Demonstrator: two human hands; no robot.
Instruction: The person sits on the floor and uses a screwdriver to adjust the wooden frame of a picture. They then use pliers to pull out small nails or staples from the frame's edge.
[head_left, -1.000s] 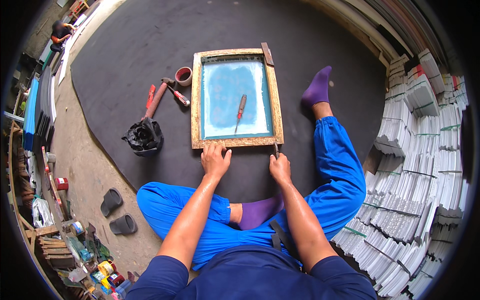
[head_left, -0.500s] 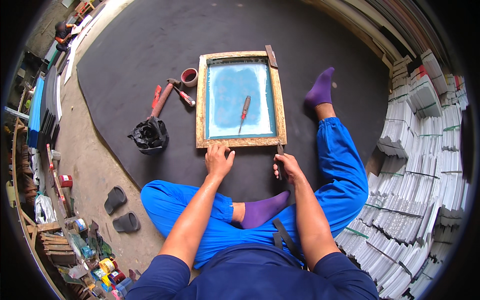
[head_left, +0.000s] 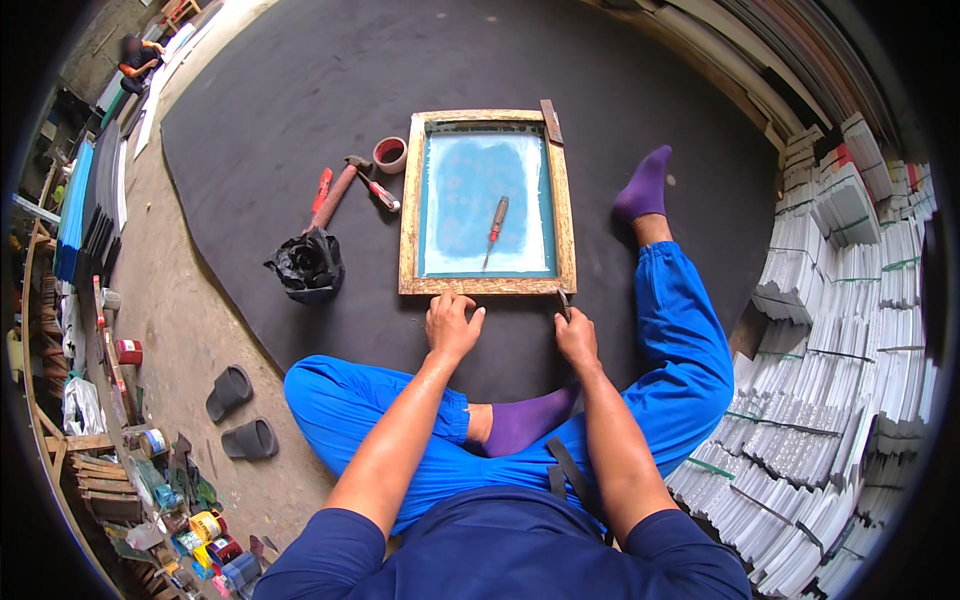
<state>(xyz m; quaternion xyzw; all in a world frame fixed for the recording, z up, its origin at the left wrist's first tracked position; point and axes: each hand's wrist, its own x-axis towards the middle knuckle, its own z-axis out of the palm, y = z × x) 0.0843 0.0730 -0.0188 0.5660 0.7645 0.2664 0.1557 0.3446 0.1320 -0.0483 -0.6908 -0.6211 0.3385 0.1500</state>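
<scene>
A wooden-framed printing screen (head_left: 408,210) with blue and white mesh lies flat on the dark mat before me. On its mesh rests a screwdriver (head_left: 498,225) with a red and dark handle. My left hand (head_left: 455,328) holds nothing; its fingertips touch the near rail and the thumb is held apart. My right hand (head_left: 577,340) is closed around pliers (head_left: 564,302), whose jaws meet the near right corner of the frame. Most of the pliers' handles are hidden in the fist. A brown strip (head_left: 552,122) sits at the frame's far right corner.
Left of the screen lie a hammer (head_left: 336,196), a red-and-white hand tool (head_left: 382,194), a tape roll (head_left: 391,155) and a crumpled black plastic bag (head_left: 310,268). Sandals (head_left: 232,392) stand on the concrete. Bundled white stacks (head_left: 840,350) line the right. Another person (head_left: 138,66) sits far left.
My right hand has turned and closed more tightly around the pliers at the frame corner. My left hand stays by the near rail. The whole view has shifted slightly.
</scene>
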